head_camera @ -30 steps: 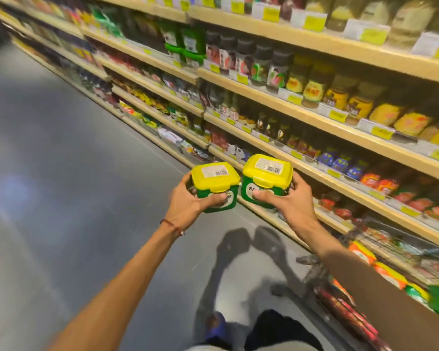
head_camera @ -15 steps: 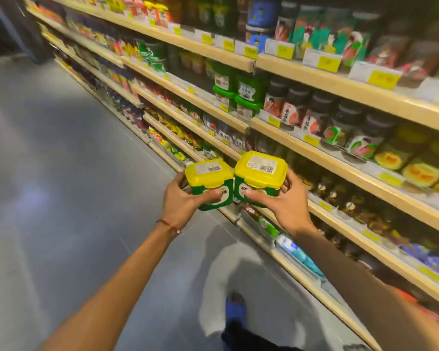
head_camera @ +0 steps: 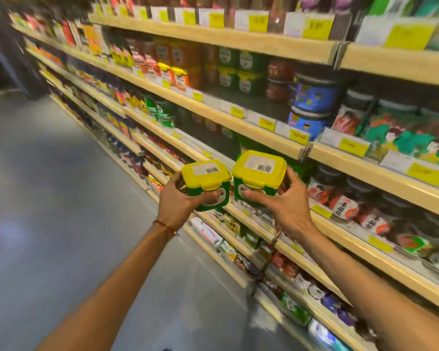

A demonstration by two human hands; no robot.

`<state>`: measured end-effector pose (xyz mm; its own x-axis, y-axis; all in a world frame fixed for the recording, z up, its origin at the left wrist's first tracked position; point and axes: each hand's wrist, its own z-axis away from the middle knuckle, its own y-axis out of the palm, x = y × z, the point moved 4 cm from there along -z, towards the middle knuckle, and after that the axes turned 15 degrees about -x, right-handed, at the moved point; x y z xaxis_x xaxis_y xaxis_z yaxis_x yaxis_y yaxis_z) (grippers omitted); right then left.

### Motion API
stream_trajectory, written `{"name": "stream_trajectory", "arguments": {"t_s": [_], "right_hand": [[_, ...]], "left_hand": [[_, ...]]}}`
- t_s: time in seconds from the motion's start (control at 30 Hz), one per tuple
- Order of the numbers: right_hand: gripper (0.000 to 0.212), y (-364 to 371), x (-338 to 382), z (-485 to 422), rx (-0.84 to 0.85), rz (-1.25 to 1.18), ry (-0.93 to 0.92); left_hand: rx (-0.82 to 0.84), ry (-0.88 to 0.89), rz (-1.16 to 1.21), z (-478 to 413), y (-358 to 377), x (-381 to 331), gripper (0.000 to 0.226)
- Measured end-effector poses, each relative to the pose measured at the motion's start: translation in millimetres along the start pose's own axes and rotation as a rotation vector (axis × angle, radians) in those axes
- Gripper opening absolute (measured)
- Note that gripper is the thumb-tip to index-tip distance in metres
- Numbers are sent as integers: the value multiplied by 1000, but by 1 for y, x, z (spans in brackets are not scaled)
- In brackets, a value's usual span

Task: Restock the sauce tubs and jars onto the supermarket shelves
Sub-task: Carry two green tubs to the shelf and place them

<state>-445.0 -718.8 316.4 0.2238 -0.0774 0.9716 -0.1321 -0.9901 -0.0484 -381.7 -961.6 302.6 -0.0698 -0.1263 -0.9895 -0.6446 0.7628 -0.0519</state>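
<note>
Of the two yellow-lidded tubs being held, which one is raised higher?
The tub in the right hand, the right-hand tub; its lid sits above that of the left hand's tub.

- Left tub (head_camera: 208,187): yellow lid, green body, white barcode sticker.
- Right tub (head_camera: 257,179): same colours.
- Wrist thread (head_camera: 165,225): red.
- Shelves (head_camera: 238,40): pale wood, yellow price tags.
- Blue jars (head_camera: 312,107): pattern blurred, possibly cartoon print.

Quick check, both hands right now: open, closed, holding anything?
Left hand: closed around the left yellow-lidded green tub.
Right hand: closed around the right yellow-lidded green tub.
</note>
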Motion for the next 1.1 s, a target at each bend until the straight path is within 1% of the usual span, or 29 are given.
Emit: {"name": "stream_trajectory", "arguments": {"t_s": [0.1,0.27,0.33,0.4,0.47,0.57,0.67,0.83,0.97,1.07,1.1], "right_hand": [[87,39,5,-28,-99,-10,-26],[77,100,18,-58,-268,15,-51],[77,120,21,-70,-331,26,-63],[81,139,25,-83,-397,55,-88],[90,152,27,-97,-468,92,-118],[98,167,31,-123,-542,126,-168],[101,179,34,-154,-556,185,-214],[105,190,31,-203,-541,257,-255],[85,201,35,-238,-554,355,-224],[79,211,36,-256,-570,407,-155],[80,214,34,-261,-584,419,-133]], "left_hand": [[72,39,31,-65,-4,-1,84],[210,80,25,-168,-11,-11,80],[274,115,26,-206,-9,-19,86],[315,130,50,-238,-4,-24,83],[344,113,92,-266,6,-24,80],[371,116,118,-308,24,-25,92],[380,154,140,-344,43,-29,99],[367,182,188,-392,77,-39,97],[399,230,185,-423,102,-51,98],[461,248,105,-445,116,-49,91],[477,246,66,-453,119,-48,93]]}}
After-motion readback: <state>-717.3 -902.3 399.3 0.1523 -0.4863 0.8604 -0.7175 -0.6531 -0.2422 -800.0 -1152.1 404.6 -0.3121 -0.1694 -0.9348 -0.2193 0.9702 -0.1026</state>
